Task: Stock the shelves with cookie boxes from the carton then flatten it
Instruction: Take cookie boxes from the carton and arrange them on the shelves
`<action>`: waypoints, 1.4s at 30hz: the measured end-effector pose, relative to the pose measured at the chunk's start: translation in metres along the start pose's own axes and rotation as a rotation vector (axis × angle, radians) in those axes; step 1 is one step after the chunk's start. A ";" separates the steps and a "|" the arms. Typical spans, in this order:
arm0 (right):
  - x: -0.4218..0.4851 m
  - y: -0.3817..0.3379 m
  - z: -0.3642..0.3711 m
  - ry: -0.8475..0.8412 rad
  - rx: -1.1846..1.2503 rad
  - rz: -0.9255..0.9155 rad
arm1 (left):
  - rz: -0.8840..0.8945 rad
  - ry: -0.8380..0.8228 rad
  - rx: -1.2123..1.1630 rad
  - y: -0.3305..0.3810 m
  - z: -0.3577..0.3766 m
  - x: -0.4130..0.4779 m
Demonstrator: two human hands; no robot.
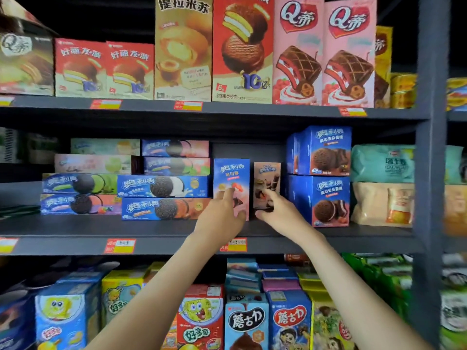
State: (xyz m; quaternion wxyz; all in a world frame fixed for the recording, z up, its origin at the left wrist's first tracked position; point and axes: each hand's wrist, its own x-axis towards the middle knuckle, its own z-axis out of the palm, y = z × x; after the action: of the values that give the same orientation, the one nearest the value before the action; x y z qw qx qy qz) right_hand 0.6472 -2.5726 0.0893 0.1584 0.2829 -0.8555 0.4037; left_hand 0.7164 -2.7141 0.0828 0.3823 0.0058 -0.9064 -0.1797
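Squaring two upright Oreo boxes in the gap on the middle shelf [75, 226].
Straight ahead of both hands, long axes vertical: blue-and-pink Oreo box [231, 173] nearer the left hand [222, 213], brown Oreo box [266, 178] just beside it, nearer the right hand [278, 210]. Left fingers fairly straight, flat against the blue box's front, thumb by its lower right edge. Right fingers curled on the brown box's lower front, thumb beneath, gripping. Both arms stretched forward, converging slightly. No carton in view.
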 end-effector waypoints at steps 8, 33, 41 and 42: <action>0.048 0.008 0.002 -0.090 0.266 0.074 | -0.418 0.115 -0.317 -0.011 0.012 0.042; 0.101 0.011 0.029 -0.264 0.533 0.086 | -0.558 -0.010 -0.698 -0.014 0.011 0.081; 0.097 0.011 0.024 -0.192 0.503 0.112 | -0.470 0.009 -0.526 -0.018 0.016 0.082; 0.098 0.012 0.025 -0.187 0.495 0.118 | -0.462 0.007 -0.498 -0.017 0.015 0.082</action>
State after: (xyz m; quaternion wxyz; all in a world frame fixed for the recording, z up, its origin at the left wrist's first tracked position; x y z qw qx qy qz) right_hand 0.5620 -2.6212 0.1152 -0.0192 0.2990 -0.7565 0.5813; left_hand 0.6455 -2.7372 0.1238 0.3243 0.1179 -0.8081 -0.4774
